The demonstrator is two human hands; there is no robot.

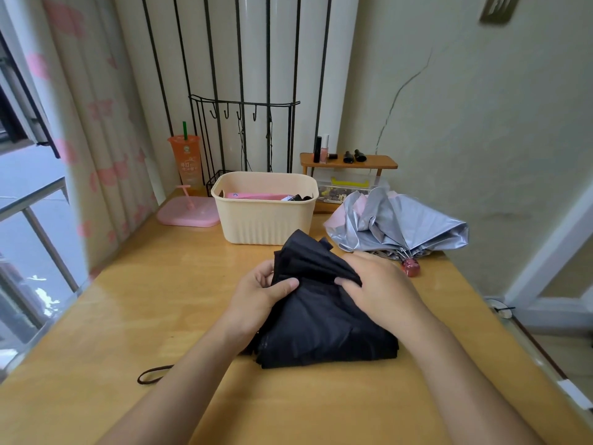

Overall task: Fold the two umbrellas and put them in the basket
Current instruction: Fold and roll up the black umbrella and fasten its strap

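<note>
Matt black cloth umbrella [321, 316], shiny silver one [401, 226] — ribbed plastic basket [266, 220], glossy wood table [144, 300].

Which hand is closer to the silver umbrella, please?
Right. The right hand pinches the black umbrella just in front of the silver umbrella, near its red handle; the left hand holds the black fabric farther left.

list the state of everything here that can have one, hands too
basket: upright, open-topped, holds a pink thing and something dark
black umbrella: collapsed, canopy loose, not yet wrapped, lying on the table
silver umbrella: collapsed, canopy rumpled and spread, lying right of the basket, untouched
left hand: pinches the black umbrella's fabric
right hand: fingers curled on the black umbrella's folds
orange cup: upright, green straw in it
</note>
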